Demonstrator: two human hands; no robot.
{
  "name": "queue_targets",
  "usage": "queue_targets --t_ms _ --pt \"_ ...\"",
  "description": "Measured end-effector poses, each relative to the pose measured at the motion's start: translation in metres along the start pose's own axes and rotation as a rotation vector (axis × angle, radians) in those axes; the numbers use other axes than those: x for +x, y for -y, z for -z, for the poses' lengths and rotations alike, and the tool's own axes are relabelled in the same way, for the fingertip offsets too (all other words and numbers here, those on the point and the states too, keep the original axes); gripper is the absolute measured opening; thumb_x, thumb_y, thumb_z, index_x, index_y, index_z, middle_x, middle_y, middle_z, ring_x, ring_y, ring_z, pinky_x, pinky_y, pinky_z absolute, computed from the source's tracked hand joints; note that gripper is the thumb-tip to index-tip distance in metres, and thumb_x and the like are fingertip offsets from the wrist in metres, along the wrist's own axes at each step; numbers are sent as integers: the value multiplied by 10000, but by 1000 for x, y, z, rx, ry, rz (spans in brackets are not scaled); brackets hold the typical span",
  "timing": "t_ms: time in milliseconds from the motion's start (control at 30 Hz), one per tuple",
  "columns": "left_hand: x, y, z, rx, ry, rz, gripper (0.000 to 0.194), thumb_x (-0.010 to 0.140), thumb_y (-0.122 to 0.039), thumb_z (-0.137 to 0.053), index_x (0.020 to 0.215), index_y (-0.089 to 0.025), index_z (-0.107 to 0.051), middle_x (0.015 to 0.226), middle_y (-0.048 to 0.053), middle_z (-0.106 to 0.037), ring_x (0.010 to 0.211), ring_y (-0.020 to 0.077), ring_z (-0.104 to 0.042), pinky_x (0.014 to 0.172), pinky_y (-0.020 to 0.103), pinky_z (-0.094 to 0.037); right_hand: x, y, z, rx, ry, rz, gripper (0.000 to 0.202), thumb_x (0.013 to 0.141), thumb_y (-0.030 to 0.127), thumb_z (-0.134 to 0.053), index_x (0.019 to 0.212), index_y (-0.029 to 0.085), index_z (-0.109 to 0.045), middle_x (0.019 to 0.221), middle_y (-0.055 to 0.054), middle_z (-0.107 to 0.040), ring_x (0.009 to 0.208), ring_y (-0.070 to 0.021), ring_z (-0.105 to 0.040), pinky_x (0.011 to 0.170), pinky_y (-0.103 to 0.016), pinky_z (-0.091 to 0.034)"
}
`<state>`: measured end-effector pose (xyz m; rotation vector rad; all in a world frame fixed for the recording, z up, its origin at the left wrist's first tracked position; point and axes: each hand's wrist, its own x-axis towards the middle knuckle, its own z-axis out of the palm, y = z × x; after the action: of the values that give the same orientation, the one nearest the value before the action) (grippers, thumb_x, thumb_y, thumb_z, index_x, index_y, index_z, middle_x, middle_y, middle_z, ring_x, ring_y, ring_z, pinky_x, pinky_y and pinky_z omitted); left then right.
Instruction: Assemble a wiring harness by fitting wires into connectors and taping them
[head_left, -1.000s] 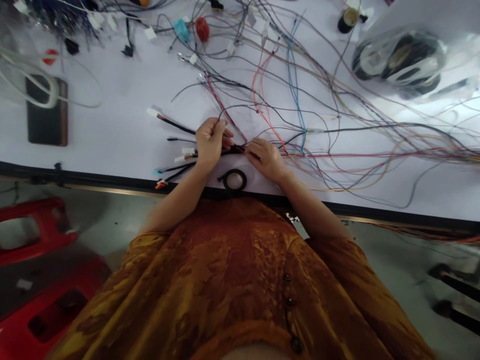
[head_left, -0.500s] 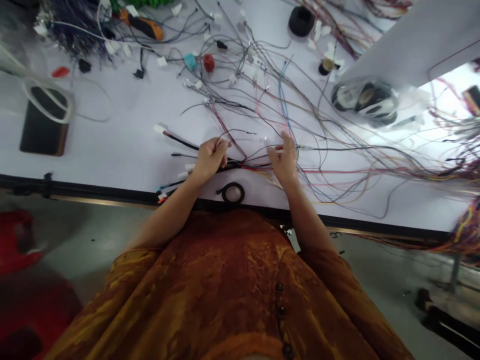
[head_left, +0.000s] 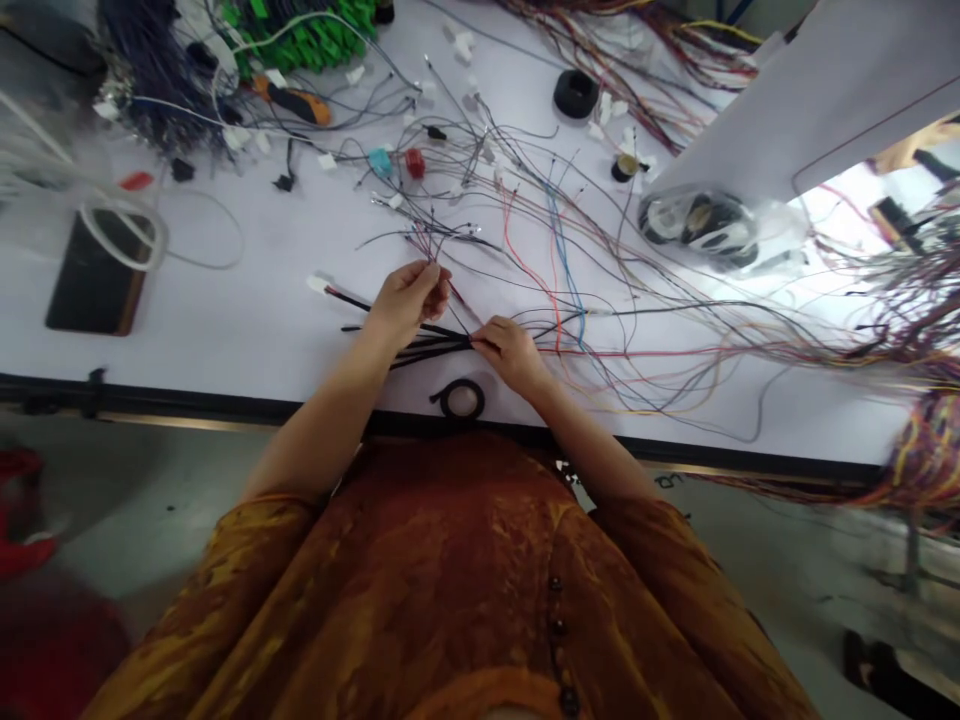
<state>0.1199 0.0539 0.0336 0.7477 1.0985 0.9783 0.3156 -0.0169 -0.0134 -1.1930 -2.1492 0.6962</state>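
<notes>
My left hand [head_left: 415, 298] is closed, with thin wires pinched between thumb and fingers above the dark sleeved cables [head_left: 431, 345]. Lower and to the right, my right hand [head_left: 508, 350] pinches the wire bundle where the sleeved cables meet the loose wires. Dark red wires [head_left: 461, 305] run between the two hands. A white connector [head_left: 320, 285] ends one sleeved cable at the left. Just below the bundle lies a roll of black tape [head_left: 462, 400], near the table edge.
A phone [head_left: 101, 272] lies at the left. Farther back are an orange-handled tool [head_left: 296, 103], a teal piece [head_left: 380, 162], a red piece [head_left: 415, 163] and a black roll [head_left: 576, 94]. Loose wires [head_left: 675, 355] spread right, below a bagged item [head_left: 697, 228].
My right hand has moved left onto the bundle and closed there. My left hand has shifted slightly up and left, now pinching wires. The camera view has shifted a little.
</notes>
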Motion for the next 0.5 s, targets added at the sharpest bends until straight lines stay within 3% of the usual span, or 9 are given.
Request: queue_targets --t_ms 167,300,400,500 --pt "20 8 -4 -103 -193 119 265 986 -108 -525 729 -138 -581 579 -39 -565 433 25 -503 428 121 -398 0 -10 -9 -38 -19 36 259 1038 265 -467 879 190 -657 862 -59 -590 834 -180 -540 792 -314 -461" --pt "42 13 -2 -137 -257 129 262 994 -97 -500 747 -139 -578 617 -36 -576 465 17 -511 477 111 -426 -4 -12 -14 -76 2 36 279 1046 266 -449 850 209 -638 869 -56 -570 861 -187 -527 809 -328 -448" --pt "58 -1 11 -36 -291 64 224 984 -93 -500 774 -140 -560 702 -13 -613 544 24 -550 589 130 -486 -4 -12 -19 -40 -30 -4 246 1037 254 -471 869 202 -643 882 -55 -578 865 -185 -532 822 -331 -451" --pt "56 -26 28 143 -283 -8 124 954 -51 -474 899 -116 -564 885 43 -648 720 64 -618 742 206 -532 -2 -10 -23 -2 -27 -97 216 1021 235 -507 869 185 -653 891 -56 -588 876 -181 -539 848 -330 -452"
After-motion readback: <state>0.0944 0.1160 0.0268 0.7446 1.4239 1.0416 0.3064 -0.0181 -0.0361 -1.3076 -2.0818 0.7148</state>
